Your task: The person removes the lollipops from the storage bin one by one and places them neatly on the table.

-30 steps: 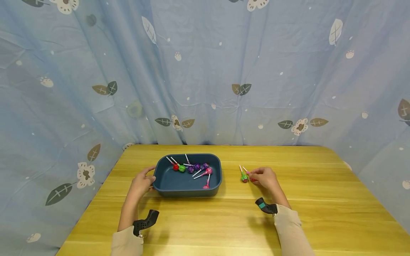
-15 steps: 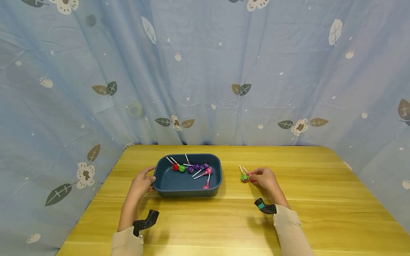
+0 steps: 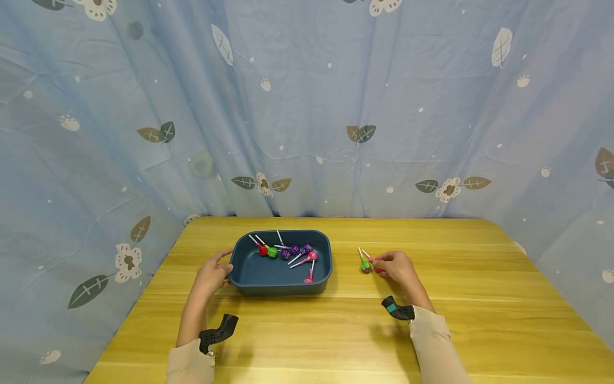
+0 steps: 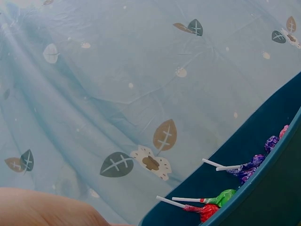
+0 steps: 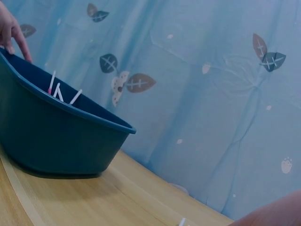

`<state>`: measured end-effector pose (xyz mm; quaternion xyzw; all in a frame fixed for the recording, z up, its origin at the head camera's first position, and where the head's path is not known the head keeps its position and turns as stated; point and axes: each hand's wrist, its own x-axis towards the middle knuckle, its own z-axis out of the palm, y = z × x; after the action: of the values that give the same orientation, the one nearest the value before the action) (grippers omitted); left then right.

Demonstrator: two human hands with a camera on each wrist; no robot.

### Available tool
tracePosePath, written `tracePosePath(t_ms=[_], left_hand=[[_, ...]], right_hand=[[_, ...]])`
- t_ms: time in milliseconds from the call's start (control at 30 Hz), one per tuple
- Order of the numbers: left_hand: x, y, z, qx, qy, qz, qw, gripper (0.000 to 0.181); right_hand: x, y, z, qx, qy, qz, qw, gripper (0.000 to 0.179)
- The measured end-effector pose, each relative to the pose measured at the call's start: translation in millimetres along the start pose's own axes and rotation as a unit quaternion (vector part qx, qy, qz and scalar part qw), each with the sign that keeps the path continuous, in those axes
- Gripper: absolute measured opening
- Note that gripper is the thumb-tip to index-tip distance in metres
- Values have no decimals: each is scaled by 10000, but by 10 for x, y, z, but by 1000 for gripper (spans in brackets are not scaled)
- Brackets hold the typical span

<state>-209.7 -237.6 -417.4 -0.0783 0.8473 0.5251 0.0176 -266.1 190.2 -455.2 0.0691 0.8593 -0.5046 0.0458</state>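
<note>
A dark blue plastic bin (image 3: 283,289) stands on the table, holding several lollipops with red, green, purple and pink wrappers. My left hand (image 3: 212,274) grips its left end, thumb at the rim; in the right wrist view, the fingers of that hand (image 5: 11,33) reach over the far rim. To the right of the bin lie a green lollipop (image 3: 366,268) and a pink lollipop (image 3: 378,269), side by side with sticks pointing away. My right hand (image 3: 399,268) pinches the pink one, partly covering it. In the right wrist view only a white stick tip (image 5: 182,221) shows beside the hand.
The light wooden table (image 3: 307,336) reaches back to a blue patterned curtain (image 3: 307,106). Inside the bin, a red lollipop (image 3: 263,250) and a green-wrapped lollipop (image 3: 272,253) lie toward the left, purple ones mid-back and pink ones at the right.
The pink lollipop's stick has tilted slightly left toward the green one under my right hand. The left hand and the bin have stayed in place.
</note>
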Motion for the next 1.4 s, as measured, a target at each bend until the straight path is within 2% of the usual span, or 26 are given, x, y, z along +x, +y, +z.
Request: tracePosePath(t_ms=[333, 567, 767, 867, 1033, 1400], left_hand=[[-18, 15, -30, 53, -5, 0, 10000, 48], [10, -3, -7, 91, 83, 62, 9999, 48], [17, -39, 30, 69, 53, 25, 10000, 47], [10, -46, 35, 44, 87, -2, 10000, 47], [8, -42, 28, 51, 119, -7, 9999, 47], [-3, -23, 15, 2, 111, 31, 9999, 47]], right_hand=[[-44, -65, -53, -156, 51, -64, 9998, 26], [-123, -152, -139, -195, 147, -475, 9986, 27], [-180, -196, -136, -254, 160, -523, 9982, 28], [-187, -229, -98, -300, 184, -594, 9976, 28], [-195, -345, 9, -284, 197, -988, 9945, 25], [-271, -702, 391, 517, -394, -1741, 9826, 16]])
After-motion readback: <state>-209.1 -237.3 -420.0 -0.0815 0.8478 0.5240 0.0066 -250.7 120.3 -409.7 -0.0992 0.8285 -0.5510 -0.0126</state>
